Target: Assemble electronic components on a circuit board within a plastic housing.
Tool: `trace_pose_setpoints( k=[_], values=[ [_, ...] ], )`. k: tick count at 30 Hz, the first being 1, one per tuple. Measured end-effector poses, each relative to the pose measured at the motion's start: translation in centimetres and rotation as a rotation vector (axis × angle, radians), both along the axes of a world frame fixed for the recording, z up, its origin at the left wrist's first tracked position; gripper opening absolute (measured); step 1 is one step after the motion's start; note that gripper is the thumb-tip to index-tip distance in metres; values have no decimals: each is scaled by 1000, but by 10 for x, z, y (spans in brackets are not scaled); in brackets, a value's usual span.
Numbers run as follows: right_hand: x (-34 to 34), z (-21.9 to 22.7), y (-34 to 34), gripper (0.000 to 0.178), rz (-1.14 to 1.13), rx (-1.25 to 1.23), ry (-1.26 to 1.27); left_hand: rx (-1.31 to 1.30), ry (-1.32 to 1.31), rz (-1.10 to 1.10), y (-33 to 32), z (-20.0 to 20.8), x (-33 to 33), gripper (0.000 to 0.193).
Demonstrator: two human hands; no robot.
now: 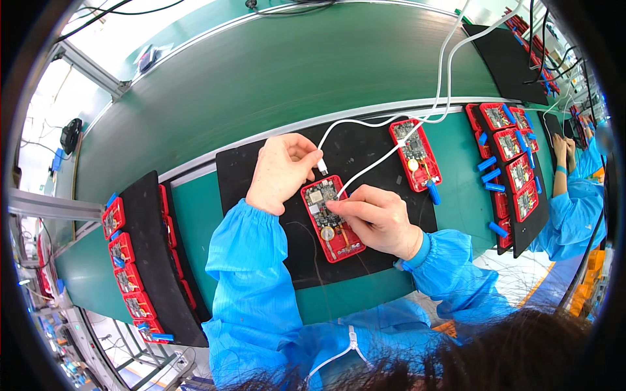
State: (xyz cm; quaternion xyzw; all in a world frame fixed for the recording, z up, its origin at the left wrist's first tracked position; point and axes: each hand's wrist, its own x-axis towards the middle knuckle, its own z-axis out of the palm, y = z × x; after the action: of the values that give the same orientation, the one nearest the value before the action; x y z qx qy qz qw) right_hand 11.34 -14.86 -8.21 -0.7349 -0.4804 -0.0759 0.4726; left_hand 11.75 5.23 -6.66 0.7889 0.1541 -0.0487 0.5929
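A circuit board in a red tray (333,256) lies on the black mat in front of me, with a round coin-like part near its middle. My left hand (282,168) pinches a white cable (321,164) just beyond the tray's far edge; its metal plug points down toward the board, apart from it. My right hand (377,218) is closed over the board's right side. A second white cable (370,167) runs down into its fingertips, and its end is hidden there. Another red tray with a board (415,156) lies to the right, a blue piece at its near end.
Several red trays with boards stand on a black rack (156,260) at left, and more, with blue pieces, on a rack (531,228) at right. Behind the black mat (248,176) runs a metal rail beside a green belt (261,78). A co-worker's hands (565,148) show at far right.
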Motion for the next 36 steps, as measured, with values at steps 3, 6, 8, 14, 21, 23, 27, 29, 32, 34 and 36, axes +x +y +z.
trace_pose_setpoints(
  k=[3,6,8,14,21,23,27,29,32,34,36],
  values=[
    [0,1,1,36,3,4,-1,-31,-20,-2,-3,1,-5,12],
    [0,1,1,36,9,6,5,9,-53,-30,0,-1,-8,11],
    [0,1,0,36,5,3,7,33,-102,-57,2,-6,-9,12],
    [0,0,0,35,3,8,7,76,-44,-191,12,-7,-6,12],
    [1,-2,1,36,11,12,-11,122,-130,-361,18,-3,-1,13],
    [1,-2,0,37,3,-2,-3,225,-231,-491,19,0,-3,16],
    [0,1,0,37,1,4,7,254,-352,-555,21,2,-8,24],
    [-2,1,0,37,2,-1,11,317,-400,-546,17,1,-11,25],
    [-3,0,-1,37,1,-7,5,391,-456,-512,10,-1,-16,25],
    [-4,0,-2,37,-1,-8,2,396,-468,-488,8,-3,-18,25],
    [-3,-2,-2,37,-4,-4,-1,372,-429,-474,7,-3,-18,23]
  ],
)
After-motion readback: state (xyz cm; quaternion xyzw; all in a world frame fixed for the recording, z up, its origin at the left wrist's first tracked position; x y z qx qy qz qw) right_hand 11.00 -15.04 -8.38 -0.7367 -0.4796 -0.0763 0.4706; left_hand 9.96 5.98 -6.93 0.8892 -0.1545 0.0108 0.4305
